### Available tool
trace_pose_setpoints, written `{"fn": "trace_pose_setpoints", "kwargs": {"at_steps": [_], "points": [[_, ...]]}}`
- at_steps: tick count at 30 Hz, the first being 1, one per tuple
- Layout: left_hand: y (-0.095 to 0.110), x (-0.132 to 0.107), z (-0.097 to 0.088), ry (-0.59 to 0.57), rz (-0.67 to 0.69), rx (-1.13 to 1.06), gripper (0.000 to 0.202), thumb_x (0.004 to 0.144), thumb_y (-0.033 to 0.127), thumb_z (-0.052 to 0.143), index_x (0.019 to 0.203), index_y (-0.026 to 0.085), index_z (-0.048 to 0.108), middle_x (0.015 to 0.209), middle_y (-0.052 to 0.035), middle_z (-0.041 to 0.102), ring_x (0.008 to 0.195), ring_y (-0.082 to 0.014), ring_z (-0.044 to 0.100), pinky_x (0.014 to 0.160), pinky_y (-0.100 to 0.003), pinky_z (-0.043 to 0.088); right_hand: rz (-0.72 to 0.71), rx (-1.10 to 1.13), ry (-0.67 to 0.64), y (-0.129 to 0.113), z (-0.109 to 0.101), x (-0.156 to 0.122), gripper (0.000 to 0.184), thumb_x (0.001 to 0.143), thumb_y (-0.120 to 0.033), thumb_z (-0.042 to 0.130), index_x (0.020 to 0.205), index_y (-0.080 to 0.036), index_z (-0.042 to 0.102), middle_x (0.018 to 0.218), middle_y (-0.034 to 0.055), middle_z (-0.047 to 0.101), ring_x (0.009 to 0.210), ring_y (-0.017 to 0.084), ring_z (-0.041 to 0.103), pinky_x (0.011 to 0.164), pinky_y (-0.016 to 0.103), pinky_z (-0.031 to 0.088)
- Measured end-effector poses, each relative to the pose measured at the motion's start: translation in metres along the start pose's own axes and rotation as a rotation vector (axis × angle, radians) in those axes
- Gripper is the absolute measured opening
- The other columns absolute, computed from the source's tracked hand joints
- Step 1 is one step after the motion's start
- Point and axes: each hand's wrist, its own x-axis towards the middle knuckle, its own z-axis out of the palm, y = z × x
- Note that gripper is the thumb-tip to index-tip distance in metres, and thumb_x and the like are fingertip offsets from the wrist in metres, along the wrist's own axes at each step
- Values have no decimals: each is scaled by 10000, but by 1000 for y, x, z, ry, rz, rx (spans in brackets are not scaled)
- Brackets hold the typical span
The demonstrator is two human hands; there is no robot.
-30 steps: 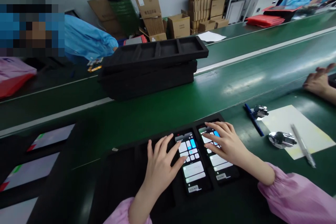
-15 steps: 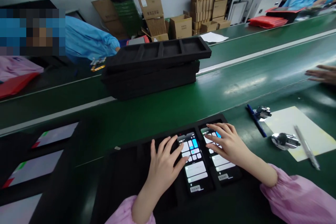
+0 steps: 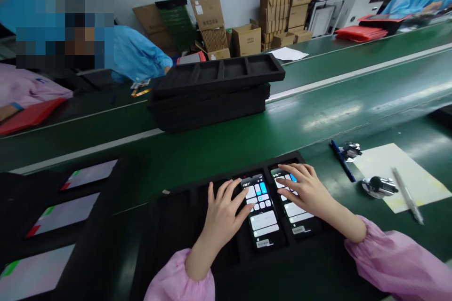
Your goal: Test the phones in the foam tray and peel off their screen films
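Note:
Two lit smartphones lie side by side in the right-hand slots of a black foam tray (image 3: pixel 165 225). On the left smartphone (image 3: pixel 264 221), a panel of tiles and sliders fills the screen. My left hand (image 3: pixel 226 209) is over its left edge, fingers spread, with the fingertips near the upper tiles. The right smartphone (image 3: pixel 298 210) shows a similar panel, partly hidden under my right hand (image 3: pixel 305 186). That hand is open too, its fingers stretched over the upper screen. Whether the fingertips touch the glass I cannot tell.
Another black tray holds several phones with pale screens (image 3: pixel 68 211) at left. A stack of black trays (image 3: pixel 215 108) stands on the green belt. At right lie a blue pen (image 3: pixel 343 161), metal clamp-like pieces (image 3: pixel 379 186) and paper (image 3: pixel 423 174). People in blue and pink sleeves sit across.
The view has shifted slightly, so most things appear farther right. Both hands keep nearly the same place over the phones. A person's hand at the right edge has gone out of view.

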Motion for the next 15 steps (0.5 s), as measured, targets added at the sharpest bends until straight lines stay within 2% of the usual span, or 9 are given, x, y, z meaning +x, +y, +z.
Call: {"fn": "trace_pose_setpoints", "kwargs": {"at_steps": [4,10,15], "points": [[0,0,-2,33,-14,-8,309,1022,430,519,1204,290,725,1305,-98,705,1189,-293,644,1122,-698,420,-9,6,10,0,0,1,293,1070,-383,503,1046,-244,760,1268,124,705,1130,290,613,925,467,463],[2,-1,0,25,-18,-11,304,1026,433,512,1174,296,739,1335,-105,690,1235,-307,623,1120,-735,398,-26,22,1,2,1,0,218,1038,-343,573,1066,-235,761,1257,124,709,1131,293,620,918,453,459],[2,0,0,12,-7,-1,327,1033,445,484,1156,294,747,1323,-113,695,1222,-327,630,1059,-767,439,-18,23,2,1,2,1,256,1059,-351,528,1065,-248,762,1240,112,723,1122,284,627,913,455,475]]}}
